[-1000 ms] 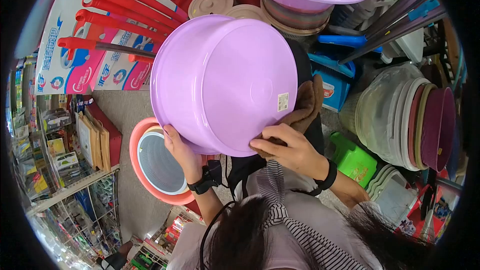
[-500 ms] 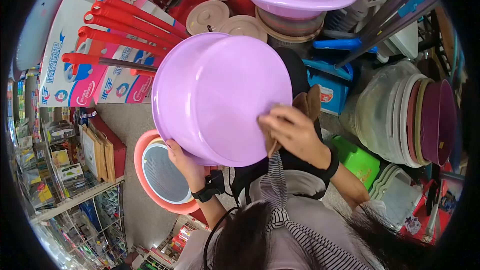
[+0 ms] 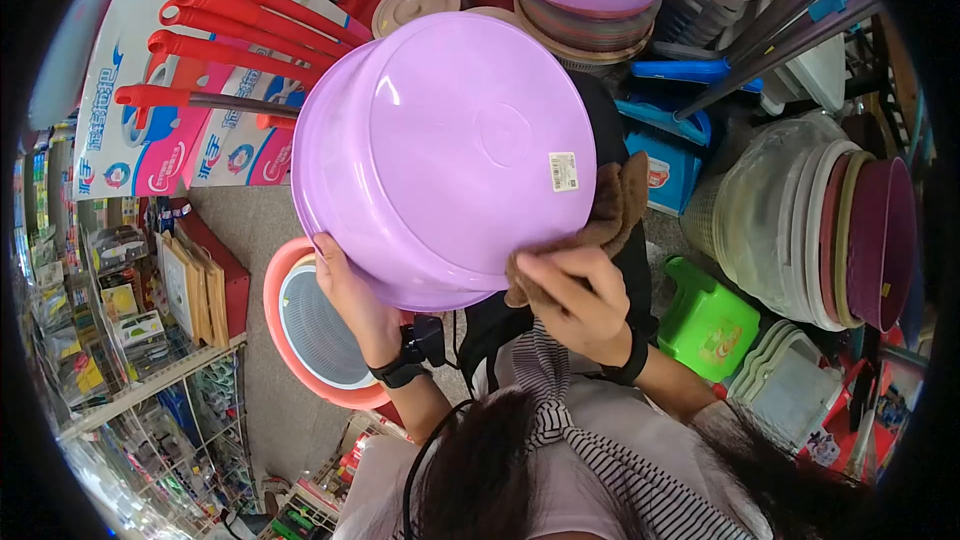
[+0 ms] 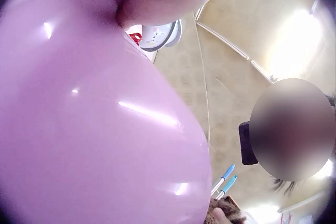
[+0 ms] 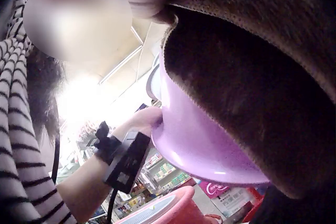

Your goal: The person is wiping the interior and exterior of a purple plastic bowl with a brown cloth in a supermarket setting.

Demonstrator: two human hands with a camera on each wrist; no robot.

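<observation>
A glossy purple basin [image 3: 450, 140] is held tilted, its flat underside with a white label facing the head camera. The left hand [image 3: 355, 305] grips its rim at the lower left, thumb on the outside. At the basin's lower right edge, the right hand [image 3: 585, 305] pinches a brown cloth [image 3: 615, 210] against the plastic. In the left wrist view the basin [image 4: 105, 119] fills the left side, with the cloth [image 4: 226, 208] at its lower edge. The cloth [image 5: 252, 87] hangs large across the right wrist view, over part of the basin [image 5: 199, 140].
Red-handled poles [image 3: 240, 50] and printed boxes [image 3: 110, 140] stand at the upper left. Nested baskets [image 3: 330, 330] sit below the held basin. On the right are a green stool [image 3: 710, 325], a blue dustpan [image 3: 655, 175] and stacked bins [image 3: 790, 230]. A goods rack [image 3: 120, 310] lines the left.
The basin tipped away and back again, so its label shows once more. The right hand and cloth moved over the underside, then back toward the lower edge. The left hand keeps its grip.
</observation>
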